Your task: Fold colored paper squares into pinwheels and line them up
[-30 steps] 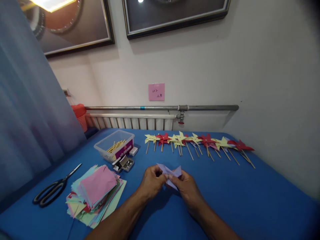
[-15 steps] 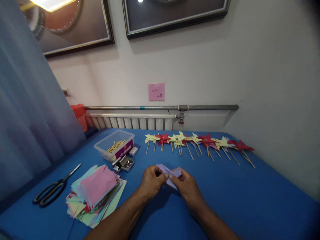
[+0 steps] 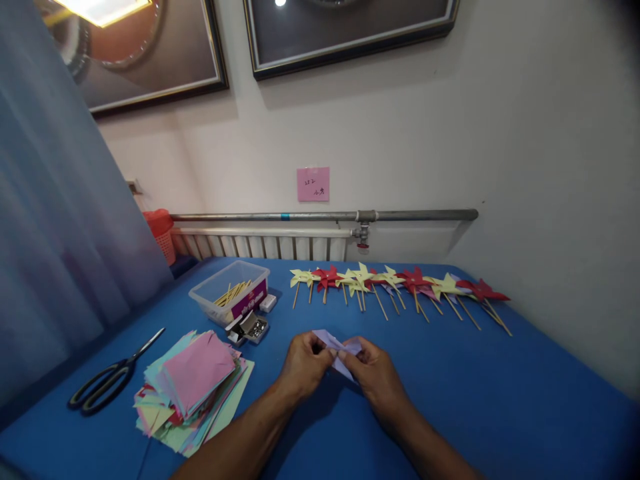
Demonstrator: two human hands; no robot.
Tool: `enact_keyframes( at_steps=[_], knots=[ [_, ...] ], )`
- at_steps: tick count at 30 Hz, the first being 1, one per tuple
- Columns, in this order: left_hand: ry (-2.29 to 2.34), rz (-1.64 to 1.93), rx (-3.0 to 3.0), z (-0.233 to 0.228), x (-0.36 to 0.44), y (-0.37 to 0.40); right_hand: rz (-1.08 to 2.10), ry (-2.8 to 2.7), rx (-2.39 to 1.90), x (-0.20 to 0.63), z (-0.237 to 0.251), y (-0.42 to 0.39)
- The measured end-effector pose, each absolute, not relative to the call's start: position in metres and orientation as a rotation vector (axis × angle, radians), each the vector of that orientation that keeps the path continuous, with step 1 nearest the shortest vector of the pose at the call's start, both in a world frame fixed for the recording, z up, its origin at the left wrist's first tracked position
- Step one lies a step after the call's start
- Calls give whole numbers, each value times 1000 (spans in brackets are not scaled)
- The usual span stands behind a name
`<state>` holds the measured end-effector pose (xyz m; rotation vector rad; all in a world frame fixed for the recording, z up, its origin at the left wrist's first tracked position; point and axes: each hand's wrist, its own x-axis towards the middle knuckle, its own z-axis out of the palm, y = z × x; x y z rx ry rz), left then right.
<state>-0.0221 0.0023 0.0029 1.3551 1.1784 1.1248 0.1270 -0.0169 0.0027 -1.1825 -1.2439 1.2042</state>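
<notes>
Between fingertips (image 3: 329, 358) of 2 hands (image 3: 303, 368), lilac paper (image 3: 345, 369), pinched

The pink wall note (image 3: 307, 193) reads "252", with unclear handwritten characters (image 3: 319, 192) below.

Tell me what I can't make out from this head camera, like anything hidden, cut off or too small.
In the head view:
- Middle of the purple paper: covered by the left hand and right hand.
- Count of metal pieces: too small.
- Plastic tub contents behind the purple label: hidden by it.
- Count of pinwheels: they overlap.
- Upper part of the middle framed picture: cut off by the top edge.
</notes>
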Motion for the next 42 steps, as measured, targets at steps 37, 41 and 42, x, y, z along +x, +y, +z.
enact_keyframes(
  at_steps=[37, 41, 42],
  knots=[
    [1128, 1072, 1292, 3, -32, 14, 1242, -726, -1062, 149, 2, 0],
    [1418, 956, 1731, -6, -34, 20, 1253, -629, -1053, 161, 4, 6],
    [1486, 903, 1838, -6, -33, 22, 1250, -620, -1049, 161, 3, 6]
  ],
)
